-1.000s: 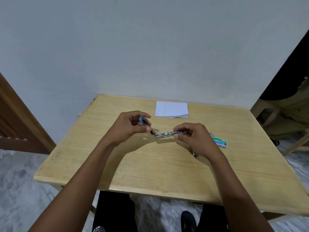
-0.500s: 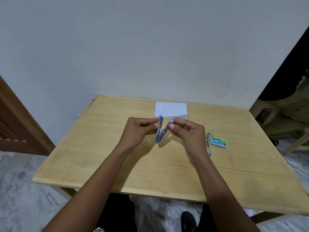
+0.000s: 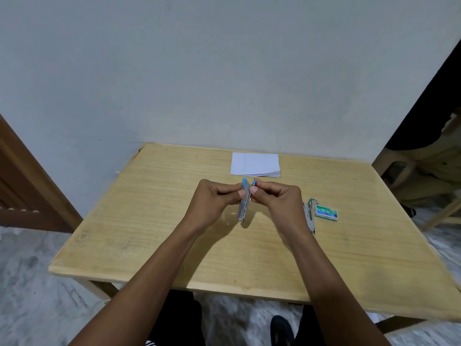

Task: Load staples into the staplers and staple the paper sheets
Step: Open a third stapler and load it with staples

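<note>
A small metal stapler with blue ends (image 3: 244, 203) stands nearly upright above the middle of the wooden table (image 3: 154, 221), its two halves almost folded together. My left hand (image 3: 214, 203) pinches its left blue end and my right hand (image 3: 277, 203) pinches the right one. A stack of white paper sheets (image 3: 255, 164) lies at the far side of the table. A green staple box (image 3: 326, 213) lies to the right, with a second metal stapler (image 3: 309, 216) beside it, partly hidden behind my right wrist.
A plain wall runs behind the table. A wooden frame (image 3: 30, 186) stands at the left. Wooden furniture (image 3: 424, 176) crowds the right side. My legs show below the table's near edge, over a marble floor.
The stapler, spread flat a second ago, has been folded up between both hands; its halves are now nearly closed and it stands more upright. Both hands have drawn together.
</note>
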